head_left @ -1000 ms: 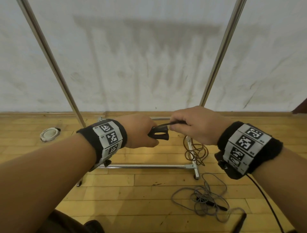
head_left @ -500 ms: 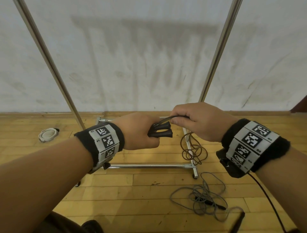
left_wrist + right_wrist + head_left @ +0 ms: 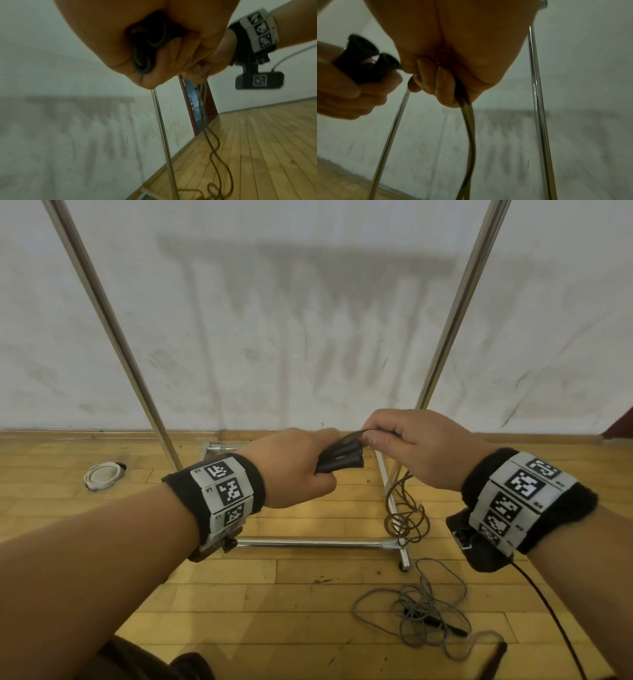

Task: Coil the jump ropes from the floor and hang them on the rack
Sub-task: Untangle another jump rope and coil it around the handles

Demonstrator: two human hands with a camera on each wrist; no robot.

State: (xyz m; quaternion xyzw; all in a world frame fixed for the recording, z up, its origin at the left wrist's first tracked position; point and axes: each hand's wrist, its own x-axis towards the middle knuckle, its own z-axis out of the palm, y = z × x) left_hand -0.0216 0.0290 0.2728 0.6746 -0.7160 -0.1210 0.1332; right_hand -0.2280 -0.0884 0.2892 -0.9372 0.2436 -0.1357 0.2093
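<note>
My left hand (image 3: 298,470) grips the two black handles (image 3: 342,462) of a brown jump rope, held side by side at chest height. Right beside it, my right hand (image 3: 404,446) pinches the brown cord (image 3: 467,121) where it leaves the handles. The cord hangs down from that hand to a loose brown tangle (image 3: 406,522) on the floor by the rack's right foot. The chrome rack (image 3: 308,542) stands in front of me against the white wall, with its uprights rising out of view. A grey jump rope (image 3: 421,611) with black handles lies in a heap on the floor at the lower right.
A white coiled rope (image 3: 102,475) lies on the wooden floor left of the rack's left upright (image 3: 113,337). The right upright (image 3: 452,323) rises behind my right hand. A dark red door frame (image 3: 188,106) stands in the far corner of the room.
Both hands have risen slightly, and the right hand has closed in over the handle ends, still holding the cord. The tangle on the floor looks unchanged.
</note>
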